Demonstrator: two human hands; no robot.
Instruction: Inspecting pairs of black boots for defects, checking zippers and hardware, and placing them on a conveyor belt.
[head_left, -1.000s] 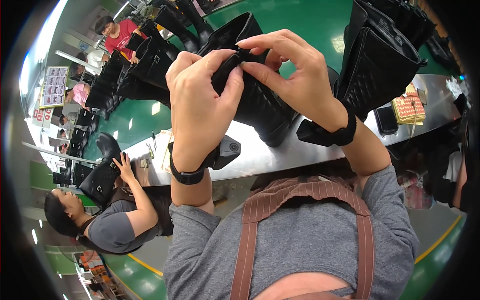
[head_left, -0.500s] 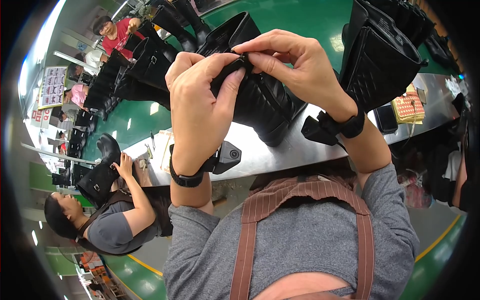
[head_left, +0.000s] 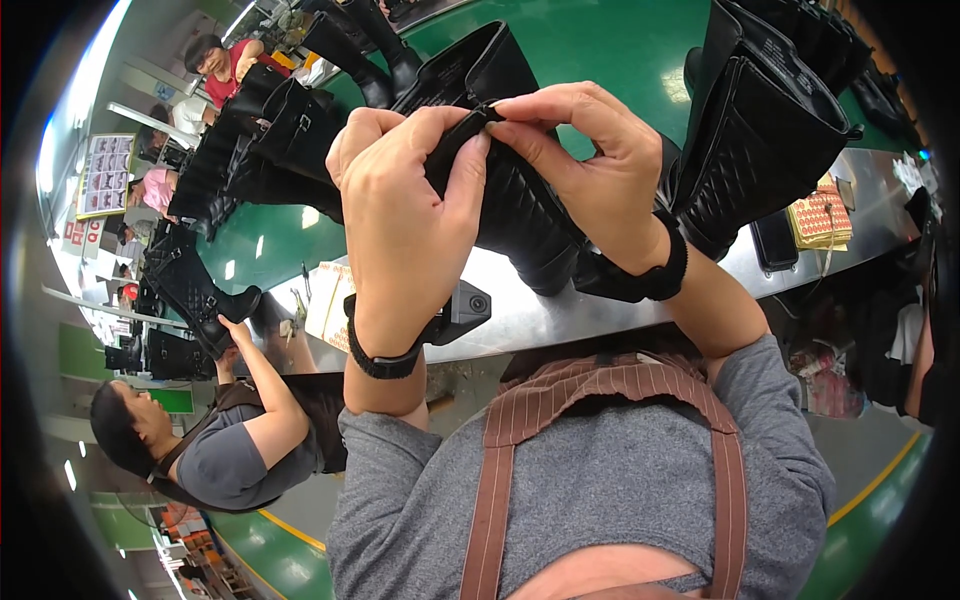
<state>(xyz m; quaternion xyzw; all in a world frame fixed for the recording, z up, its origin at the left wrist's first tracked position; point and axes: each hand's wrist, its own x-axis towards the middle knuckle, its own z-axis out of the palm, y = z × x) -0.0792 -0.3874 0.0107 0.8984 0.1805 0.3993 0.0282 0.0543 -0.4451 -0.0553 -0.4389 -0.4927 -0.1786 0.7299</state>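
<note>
A tall black boot [head_left: 520, 200] with a stitched, ridged shaft stands on the metal bench in front of me, its top opening tipped toward the far side. My left hand [head_left: 405, 200] pinches the boot's upper edge between thumb and fingers. Close beside it, my right hand [head_left: 595, 150] has thumb and forefinger pressed together at the same corner of the edge. Whatever small part lies between the right fingertips is too small to make out. Both wrists wear black straps with small devices.
Another black boot [head_left: 755, 130] stands at the right on the metal bench [head_left: 660, 315]. Near it lie a black phone-like object [head_left: 773, 240] and a stack of sticker sheets [head_left: 822, 218]. A co-worker [head_left: 225, 440] at the left handles a boot [head_left: 190, 285]. More boots [head_left: 270, 140] line the green surface beyond.
My right hand has shifted slightly right and its fingers press closer to the boot's edge. My left hand stays nearly in place. The co-worker's boot has turned toe-right.
</note>
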